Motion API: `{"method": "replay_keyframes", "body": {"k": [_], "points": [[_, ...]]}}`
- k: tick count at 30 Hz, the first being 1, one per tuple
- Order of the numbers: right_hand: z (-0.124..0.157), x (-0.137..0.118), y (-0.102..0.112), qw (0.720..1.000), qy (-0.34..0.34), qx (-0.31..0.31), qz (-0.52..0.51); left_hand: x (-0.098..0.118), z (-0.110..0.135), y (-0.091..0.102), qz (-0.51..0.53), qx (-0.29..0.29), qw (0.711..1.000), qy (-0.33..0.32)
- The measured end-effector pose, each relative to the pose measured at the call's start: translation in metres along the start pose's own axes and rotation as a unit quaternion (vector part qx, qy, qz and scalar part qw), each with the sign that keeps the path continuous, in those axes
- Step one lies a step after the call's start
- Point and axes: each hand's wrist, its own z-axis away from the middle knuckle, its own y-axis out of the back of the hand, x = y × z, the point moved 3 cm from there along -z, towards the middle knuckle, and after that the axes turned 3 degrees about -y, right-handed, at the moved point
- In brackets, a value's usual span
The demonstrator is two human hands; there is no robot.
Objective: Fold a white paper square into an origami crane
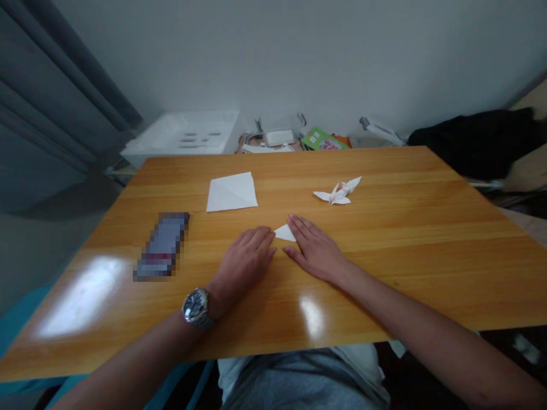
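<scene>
A small folded piece of white paper [285,233] lies on the wooden table between my two hands, its visible part roughly triangular. My left hand [250,250] rests at its left end, fingers stretched forward and close together, fingertips touching the paper's tip. On the right side, my right hand [316,247] lies flat over the paper with its thumb apart, covering part of it. Farther back sits a white sheet of paper [232,192] with faint creases. Two folded paper cranes [339,193], close together, stand at the back right.
A phone-like device [162,246], blurred by pixels, lies on the left of the table [405,228]. Behind the far edge are a white tray [192,134], a green booklet [323,139] and a dark cloth [465,142]. A grey curtain [55,85] hangs at left.
</scene>
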Motion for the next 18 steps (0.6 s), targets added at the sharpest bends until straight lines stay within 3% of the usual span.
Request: {"method": "replay_keyframes", "body": {"k": [4,8,18], "points": [[0.000,0.002,-0.002,1.000,0.002,-0.001,0.011,0.013,-0.006,-0.011,0.023,-0.036,0.998,-0.055],[0.000,0.002,-0.003,1.000,-0.003,-0.007,0.019,0.011,-0.003,-0.015,0.039,-0.057,0.996,-0.048],[0.005,0.011,0.004,0.999,-0.022,-0.010,0.046,0.011,0.001,-0.014,0.050,-0.044,0.997,-0.041]]}}
